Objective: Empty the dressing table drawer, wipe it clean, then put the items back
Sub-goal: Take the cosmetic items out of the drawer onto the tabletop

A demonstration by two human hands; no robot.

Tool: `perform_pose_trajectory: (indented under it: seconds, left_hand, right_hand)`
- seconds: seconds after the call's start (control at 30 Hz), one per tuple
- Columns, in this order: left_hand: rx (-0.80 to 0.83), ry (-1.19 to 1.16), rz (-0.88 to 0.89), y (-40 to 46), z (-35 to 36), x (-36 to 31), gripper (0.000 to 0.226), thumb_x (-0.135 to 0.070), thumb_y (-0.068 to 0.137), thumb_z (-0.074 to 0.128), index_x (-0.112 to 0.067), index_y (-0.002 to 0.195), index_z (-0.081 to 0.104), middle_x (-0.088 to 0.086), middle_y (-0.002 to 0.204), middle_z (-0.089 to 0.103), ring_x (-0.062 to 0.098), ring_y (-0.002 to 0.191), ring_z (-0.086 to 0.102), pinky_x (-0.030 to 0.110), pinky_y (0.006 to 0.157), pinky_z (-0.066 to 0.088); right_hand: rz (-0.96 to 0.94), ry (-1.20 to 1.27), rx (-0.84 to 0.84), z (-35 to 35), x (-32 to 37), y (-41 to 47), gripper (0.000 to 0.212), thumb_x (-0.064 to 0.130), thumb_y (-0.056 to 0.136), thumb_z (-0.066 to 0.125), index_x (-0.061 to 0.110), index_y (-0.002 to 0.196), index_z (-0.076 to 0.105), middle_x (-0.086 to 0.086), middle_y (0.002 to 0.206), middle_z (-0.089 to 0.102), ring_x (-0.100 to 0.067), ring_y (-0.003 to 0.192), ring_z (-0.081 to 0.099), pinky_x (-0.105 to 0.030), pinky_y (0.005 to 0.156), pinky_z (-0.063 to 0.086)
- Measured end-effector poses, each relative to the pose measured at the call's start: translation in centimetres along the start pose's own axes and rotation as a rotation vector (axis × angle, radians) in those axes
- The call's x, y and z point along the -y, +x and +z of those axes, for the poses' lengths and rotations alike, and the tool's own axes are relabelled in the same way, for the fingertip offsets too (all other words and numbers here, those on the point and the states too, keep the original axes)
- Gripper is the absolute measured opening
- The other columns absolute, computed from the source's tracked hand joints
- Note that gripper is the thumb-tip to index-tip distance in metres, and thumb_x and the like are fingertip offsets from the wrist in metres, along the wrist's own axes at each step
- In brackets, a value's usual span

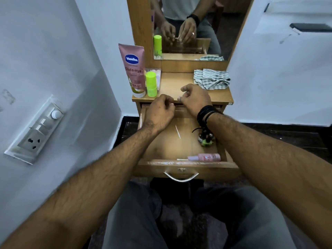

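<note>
Over the open drawer's (181, 163) back edge both hands — left hand (159, 112) and right hand (195, 99) — curl their fingertips around small white sticks (blurred); a pink bottle (206, 157) lies at its front-right corner.

Tube (132, 69) and stick (150, 84) on tabletop (172, 83) left, cloth (212, 79) right, mirror (188, 27) behind. Below, open drawer (179, 163): bottles (206, 138) right, another bottle (204, 157) along front wall.
</note>
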State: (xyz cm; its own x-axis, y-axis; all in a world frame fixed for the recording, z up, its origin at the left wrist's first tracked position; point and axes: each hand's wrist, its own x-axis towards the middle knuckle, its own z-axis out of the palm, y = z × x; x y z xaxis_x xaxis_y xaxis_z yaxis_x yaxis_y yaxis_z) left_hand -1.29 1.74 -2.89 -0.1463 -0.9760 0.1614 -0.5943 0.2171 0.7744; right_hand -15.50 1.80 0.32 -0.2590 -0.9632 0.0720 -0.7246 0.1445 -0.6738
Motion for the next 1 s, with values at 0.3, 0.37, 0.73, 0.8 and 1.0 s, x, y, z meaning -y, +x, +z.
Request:
perform_pose_trajectory:
  seconds: [0.3, 0.37, 0.73, 0.8, 1.0]
  left_hand:
    - [0.358, 0.362, 0.221, -3.7, 5.9, -3.1, 0.024, -0.028, 0.095, 0.054, -0.014, 0.109, 0.066, 0.007, 0.111, 0.065, 0.026, 0.101, 0.062, 0.041, 0.089, 0.051]
    - [0.398, 0.432, 0.243, -4.2, 6.7, -3.3, 0.025, -0.027, 0.097, 0.054, -0.014, 0.115, 0.066, 0.008, 0.112, 0.063, 0.028, 0.103, 0.062, 0.041, 0.090, 0.051]
    - [0.482, 0.599, 0.235, -5.3, 9.1, -3.9, 0.038, -0.039, 0.096, 0.058, -0.023, 0.130, 0.057, 0.006, 0.122, 0.062, 0.029, 0.108, 0.062, 0.046, 0.089, 0.056]
    - [0.470, 0.600, 0.227, -5.4, 9.4, -4.0, 0.039, -0.040, 0.096, 0.059, -0.023, 0.131, 0.056, 0.006, 0.123, 0.061, 0.028, 0.108, 0.062, 0.046, 0.088, 0.057]
    - [0.451, 0.596, 0.200, -5.4, 10.0, -4.3, 0.039, -0.043, 0.097, 0.059, -0.021, 0.129, 0.055, 0.007, 0.121, 0.062, 0.031, 0.108, 0.062, 0.048, 0.087, 0.056]
  right_hand:
    - [0.043, -0.291, 0.093, -5.9, -6.4, -4.7, 0.020, 0.026, 0.083, 0.067, 0.027, 0.102, 0.072, 0.000, 0.105, 0.071, -0.024, 0.100, 0.064, -0.031, 0.085, 0.051]
    - [0.053, -0.342, 0.136, -6.1, -7.3, -5.6, 0.019, 0.027, 0.083, 0.068, 0.028, 0.101, 0.072, 0.001, 0.106, 0.071, -0.024, 0.099, 0.065, -0.034, 0.086, 0.053]
    - [0.054, -0.555, 0.147, -5.0, -10.2, -7.8, 0.034, 0.023, 0.087, 0.063, 0.033, 0.119, 0.067, -0.004, 0.115, 0.067, -0.029, 0.104, 0.064, -0.046, 0.090, 0.055]
    - [0.072, -0.551, 0.147, -4.8, -10.4, -7.6, 0.033, 0.025, 0.087, 0.063, 0.034, 0.119, 0.068, -0.003, 0.114, 0.067, -0.029, 0.102, 0.064, -0.046, 0.087, 0.056]
    - [0.081, -0.532, 0.162, -4.2, -11.0, -7.2, 0.027, 0.031, 0.086, 0.067, 0.036, 0.112, 0.069, 0.001, 0.109, 0.068, -0.026, 0.097, 0.064, -0.047, 0.082, 0.057]
